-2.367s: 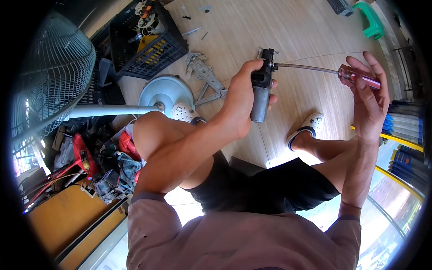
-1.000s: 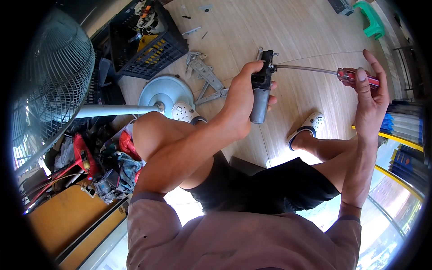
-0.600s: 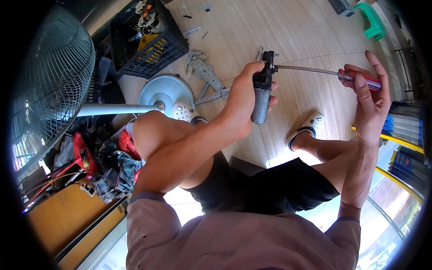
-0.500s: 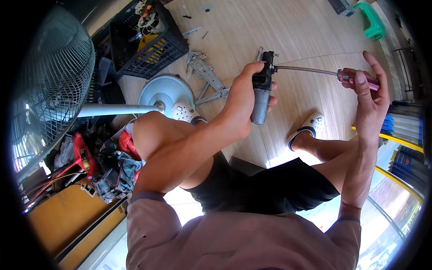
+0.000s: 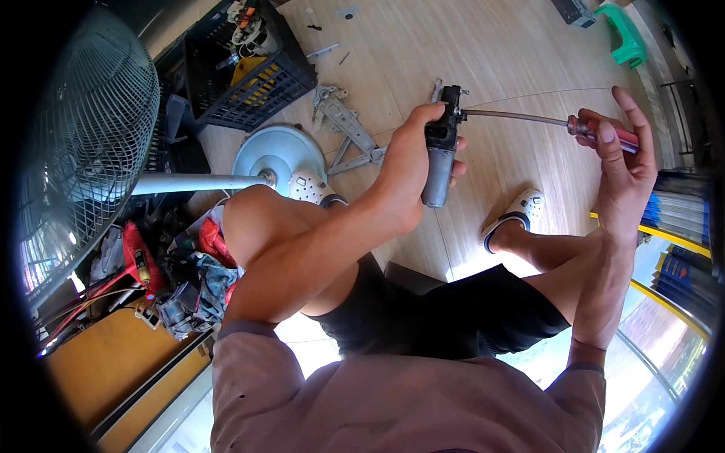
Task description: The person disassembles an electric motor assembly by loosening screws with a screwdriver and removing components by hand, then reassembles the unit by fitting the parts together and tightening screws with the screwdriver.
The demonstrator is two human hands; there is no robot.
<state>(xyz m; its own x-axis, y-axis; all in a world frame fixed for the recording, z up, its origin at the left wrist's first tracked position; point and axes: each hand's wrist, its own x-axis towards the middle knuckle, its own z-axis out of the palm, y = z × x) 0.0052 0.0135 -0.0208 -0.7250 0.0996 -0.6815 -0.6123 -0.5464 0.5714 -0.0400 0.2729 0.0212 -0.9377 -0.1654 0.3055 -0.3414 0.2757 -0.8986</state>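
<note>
My left hand (image 5: 411,155) is closed around a small motor unit (image 5: 439,167) with a black top and a grey cylindrical body, held upright above the floor. A screwdriver (image 5: 521,117) reaches across from the right, its tip at a screw on the black part's right side. Its red, clear-ended handle is between the thumb and fingers of my right hand (image 5: 621,162), with one finger stretched out past the handle. The fingers of my left hand behind the motor are partly hidden.
A black crate (image 5: 253,94) with parts stands at upper left, near a fan base (image 5: 279,158) and a metal bracket mechanism (image 5: 347,128) on the floor. A fan cage (image 5: 91,128) is at far left, a green stool (image 5: 625,38) at upper right, and stacked packets (image 5: 676,208) at right.
The screwdriver handle has turned, and the fingers of my right hand have shifted around it. The motor unit has moved very slightly right; its hold is unchanged.
</note>
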